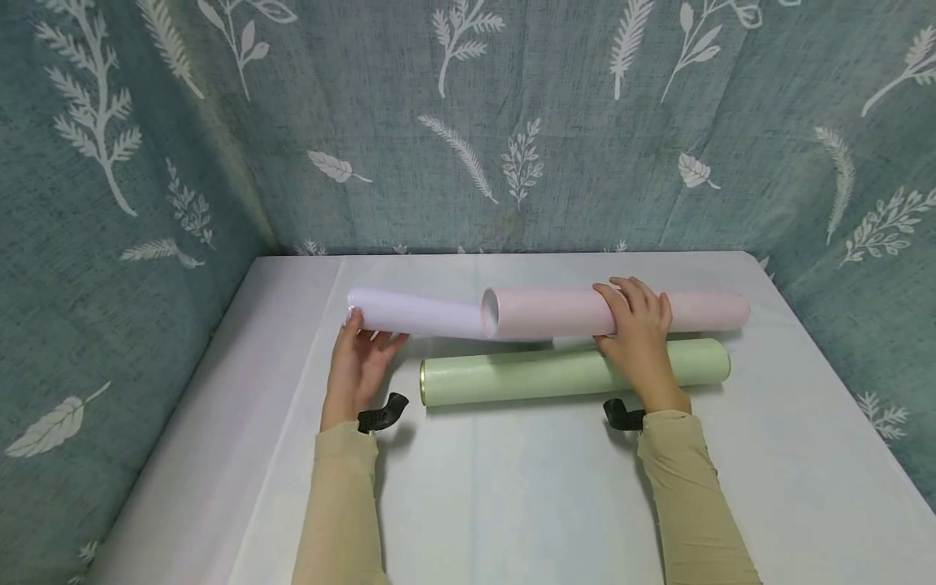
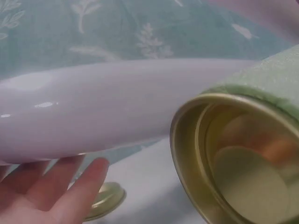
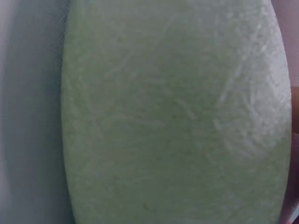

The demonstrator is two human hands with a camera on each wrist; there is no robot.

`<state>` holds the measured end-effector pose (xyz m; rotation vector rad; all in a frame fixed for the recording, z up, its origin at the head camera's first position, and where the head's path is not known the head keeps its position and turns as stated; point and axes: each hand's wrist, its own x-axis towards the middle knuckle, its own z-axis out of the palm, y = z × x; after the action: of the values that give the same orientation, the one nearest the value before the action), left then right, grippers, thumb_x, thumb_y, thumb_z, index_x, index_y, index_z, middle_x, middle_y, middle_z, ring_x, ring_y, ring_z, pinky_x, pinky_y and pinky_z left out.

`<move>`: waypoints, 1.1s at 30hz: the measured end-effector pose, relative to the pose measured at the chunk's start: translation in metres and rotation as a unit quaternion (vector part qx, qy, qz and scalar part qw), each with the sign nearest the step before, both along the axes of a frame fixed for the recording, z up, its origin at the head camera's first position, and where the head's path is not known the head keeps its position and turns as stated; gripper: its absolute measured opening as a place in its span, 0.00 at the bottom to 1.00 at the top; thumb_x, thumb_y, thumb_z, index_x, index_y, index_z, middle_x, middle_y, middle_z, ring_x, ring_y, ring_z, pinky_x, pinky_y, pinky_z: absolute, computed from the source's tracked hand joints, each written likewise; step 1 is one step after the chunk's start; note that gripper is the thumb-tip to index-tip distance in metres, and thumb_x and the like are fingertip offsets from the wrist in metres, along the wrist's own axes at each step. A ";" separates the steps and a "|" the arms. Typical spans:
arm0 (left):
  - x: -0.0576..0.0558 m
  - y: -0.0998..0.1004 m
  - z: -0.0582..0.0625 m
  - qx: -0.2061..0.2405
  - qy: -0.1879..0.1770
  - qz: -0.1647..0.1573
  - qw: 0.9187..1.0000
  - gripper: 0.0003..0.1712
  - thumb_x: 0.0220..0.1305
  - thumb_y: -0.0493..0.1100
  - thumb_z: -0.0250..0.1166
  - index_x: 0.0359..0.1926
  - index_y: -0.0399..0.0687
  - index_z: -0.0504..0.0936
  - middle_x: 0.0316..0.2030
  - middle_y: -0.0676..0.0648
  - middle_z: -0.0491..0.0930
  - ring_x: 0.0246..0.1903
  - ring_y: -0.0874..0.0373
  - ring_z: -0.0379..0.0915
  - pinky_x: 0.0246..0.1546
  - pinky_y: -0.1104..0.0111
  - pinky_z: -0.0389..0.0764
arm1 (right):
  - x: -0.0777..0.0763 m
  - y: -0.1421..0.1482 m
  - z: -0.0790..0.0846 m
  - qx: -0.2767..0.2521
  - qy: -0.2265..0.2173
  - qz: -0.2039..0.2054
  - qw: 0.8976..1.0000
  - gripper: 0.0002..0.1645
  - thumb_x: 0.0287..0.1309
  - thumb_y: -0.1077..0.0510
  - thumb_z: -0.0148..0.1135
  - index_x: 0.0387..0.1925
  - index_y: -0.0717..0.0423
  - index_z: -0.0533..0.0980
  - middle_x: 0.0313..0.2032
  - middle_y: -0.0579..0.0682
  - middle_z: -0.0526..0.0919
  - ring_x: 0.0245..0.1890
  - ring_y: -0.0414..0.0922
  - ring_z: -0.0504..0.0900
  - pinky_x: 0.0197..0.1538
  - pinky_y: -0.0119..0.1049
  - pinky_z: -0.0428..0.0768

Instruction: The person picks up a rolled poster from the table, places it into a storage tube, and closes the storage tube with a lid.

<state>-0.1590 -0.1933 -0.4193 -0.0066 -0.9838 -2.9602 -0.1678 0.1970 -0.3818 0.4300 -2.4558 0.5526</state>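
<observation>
My left hand [image 1: 361,361] holds the left end of a glossy pale lavender roll [image 1: 420,314], thumb at its end and fingers under it. In the left wrist view these fingers [image 2: 70,189] lie along the roll's lower side. My right hand [image 1: 639,341] grips a pale pink roll [image 1: 541,313] from above, near its middle. The pink roll's hollow left end faces left and overlaps the lavender one. Nearer to me lies a light green cardboard tube [image 1: 512,380], partly covered by my right hand. In the left wrist view its gold-rimmed end [image 2: 187,154] is open.
A gold round cap [image 2: 110,198] shows below the lavender roll in the left wrist view. Everything is over a white-covered table [image 1: 541,496]. Teal leaf-patterned cloth [image 1: 570,162] hangs behind and at both sides. Each wrist carries a black camera mount [image 1: 383,413].
</observation>
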 end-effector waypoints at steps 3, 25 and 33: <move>-0.002 0.000 -0.003 0.012 0.011 -0.008 1.000 0.21 0.65 0.48 0.53 0.57 0.49 0.63 0.56 0.45 0.61 0.58 0.46 0.58 0.55 0.47 0.59 | -0.001 -0.001 -0.002 -0.006 0.008 -0.010 1.000 0.47 0.24 0.67 0.76 0.54 0.47 0.68 0.56 0.52 0.66 0.60 0.54 0.56 0.59 0.61 0.41; 0.004 -0.008 -0.014 0.052 -0.012 -0.002 0.999 0.27 0.64 0.44 0.53 0.61 0.54 0.52 0.61 0.45 0.54 0.61 0.49 0.53 0.56 0.47 0.58 | -0.008 0.007 -0.014 -0.013 0.006 -0.040 0.999 0.48 0.25 0.66 0.75 0.56 0.45 0.68 0.53 0.49 0.69 0.57 0.52 0.59 0.60 0.57 0.36; 0.000 -0.013 -0.013 0.075 -0.021 0.031 0.997 0.26 0.63 0.51 0.54 0.58 0.50 0.57 0.53 0.46 0.61 0.57 0.52 0.59 0.58 0.53 0.59 | -0.011 0.009 -0.015 -0.013 -0.024 -0.042 0.999 0.45 0.27 0.65 0.74 0.55 0.46 0.69 0.52 0.50 0.69 0.57 0.52 0.59 0.60 0.55 0.35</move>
<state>-0.1587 -0.2059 -0.4326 0.0867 -0.7500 -2.9799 -0.1784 0.2060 -0.3966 0.3055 -2.4964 0.5640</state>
